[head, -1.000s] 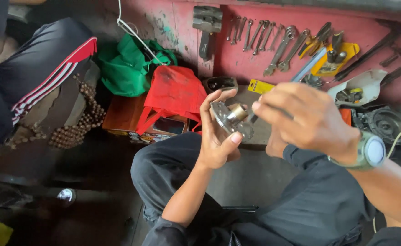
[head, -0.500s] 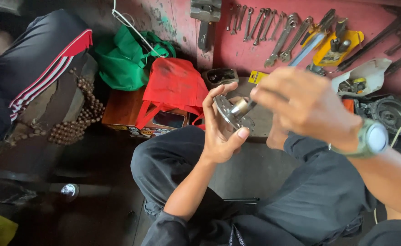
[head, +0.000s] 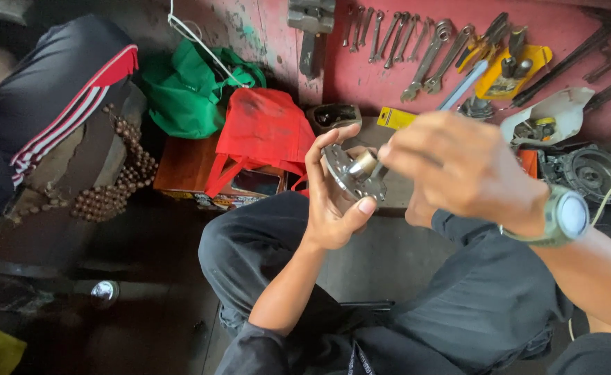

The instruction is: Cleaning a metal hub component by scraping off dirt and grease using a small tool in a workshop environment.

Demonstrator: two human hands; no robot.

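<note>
Near the frame's centre, the left hand [head: 329, 201] has barely moved since half a second ago, fingers grasping a round, flanged metal part [head: 352, 171] by its rim. The right hand [head: 461, 163] has dropped slightly, fingers clenched on a slim tool [head: 463, 85] angled into the shiny hub.

Around the metal flanged part [head: 352, 172], the left hand [head: 329, 201] cupped it from the left and below, the right hand [head: 458, 163] sat just right, two bags [head: 260, 132] lay left, and wrenches [head: 416, 48] lay behind it on the board [head: 569, 28].
</note>
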